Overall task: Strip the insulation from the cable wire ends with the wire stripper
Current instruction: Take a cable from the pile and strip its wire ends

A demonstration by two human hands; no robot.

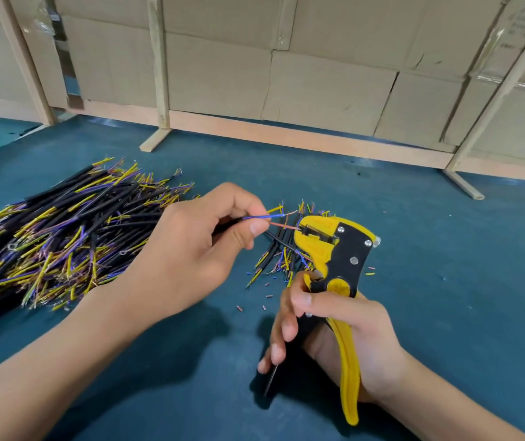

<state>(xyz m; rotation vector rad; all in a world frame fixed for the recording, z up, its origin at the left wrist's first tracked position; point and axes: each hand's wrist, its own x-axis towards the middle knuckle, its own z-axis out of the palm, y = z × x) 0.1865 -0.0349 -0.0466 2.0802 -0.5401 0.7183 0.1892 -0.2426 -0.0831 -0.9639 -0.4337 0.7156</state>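
1. Teal felt covers the bench (413, 218), backed by a wall of cardboard cartons (318, 74) behind wooden uprights.
2. Black-sheathed cables, their yellow, blue and purple cores fanned out, lie in a large heap (64, 230) just outboard of the left hand (197, 249); a smaller cluster (286, 259) sits directly beneath the pinch, many ends showing bare copper.
3. Wrapped around both handles, the right hand (350, 329) holds the yellow-and-black wire stripper (337, 249) upright, its head level with the opposite fingertips.
4. Thumb and fingers of the left hand pinch one cable, its blue core (264, 216) splayed above the grip while the red core (283, 225) runs forward from it into the stripper's mouth.
5. Snipped insulation bits (267, 297) dot the felt below both hands, suggesting steady progress; the big heap appears largely unfinished, and this red core looks next for stripping.
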